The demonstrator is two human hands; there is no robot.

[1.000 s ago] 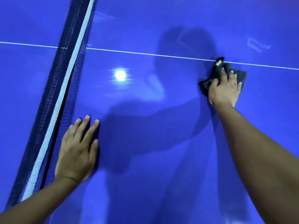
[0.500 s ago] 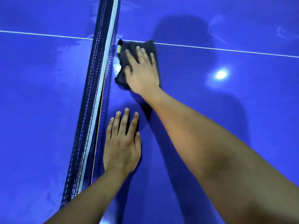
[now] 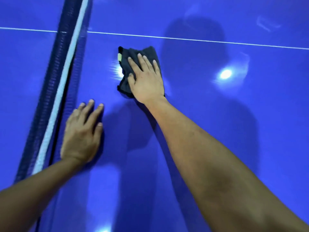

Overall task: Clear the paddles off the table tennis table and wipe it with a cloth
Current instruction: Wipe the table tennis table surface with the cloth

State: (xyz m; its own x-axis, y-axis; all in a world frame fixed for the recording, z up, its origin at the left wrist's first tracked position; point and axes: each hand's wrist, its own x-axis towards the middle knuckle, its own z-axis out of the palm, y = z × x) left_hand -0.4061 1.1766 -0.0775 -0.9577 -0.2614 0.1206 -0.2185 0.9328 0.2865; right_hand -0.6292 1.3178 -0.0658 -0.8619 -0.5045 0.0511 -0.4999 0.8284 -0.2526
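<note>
A dark crumpled cloth (image 3: 127, 64) with a small pale tag lies on the glossy blue table tennis table (image 3: 217, 114), a little right of the net. My right hand (image 3: 146, 79) presses flat on the cloth with straight fingers. My left hand (image 3: 82, 131) rests flat on the table surface beside the net, nearer to me, holding nothing. No paddle is in view.
The dark net (image 3: 55, 91) with its white top band runs from the top centre-left down to the lower left. A white centre line (image 3: 200, 39) crosses the table beyond the cloth. Lamp reflections and my shadow lie on the surface.
My right hand swept the cloth left from the far right up to the net, and it now sits slightly right of the net again. My left hand stays planted beside the net.
</note>
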